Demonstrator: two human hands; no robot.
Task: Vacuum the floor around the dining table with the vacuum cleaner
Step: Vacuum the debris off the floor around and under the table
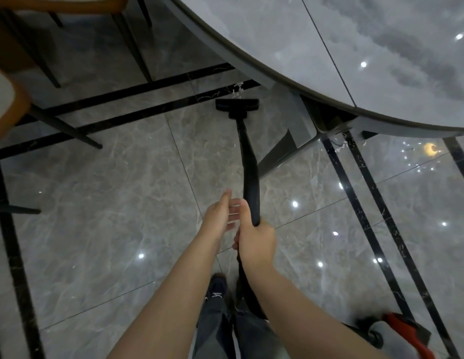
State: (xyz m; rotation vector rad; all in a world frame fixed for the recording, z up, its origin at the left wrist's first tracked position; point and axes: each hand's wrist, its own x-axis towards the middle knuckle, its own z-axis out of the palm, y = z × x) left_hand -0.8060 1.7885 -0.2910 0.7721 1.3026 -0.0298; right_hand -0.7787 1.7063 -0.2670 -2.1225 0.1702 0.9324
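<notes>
no readable text, labels, brands, numbers or signs anywhere

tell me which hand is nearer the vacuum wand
Right. The right hand grips the black vacuum wand at its lower end; the left hand is open just beside it, left of the wand, apparently not touching.

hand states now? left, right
Left hand: open, fingers straight, beside the vacuum wand, holding nothing.
Right hand: closed around the wand.
</notes>
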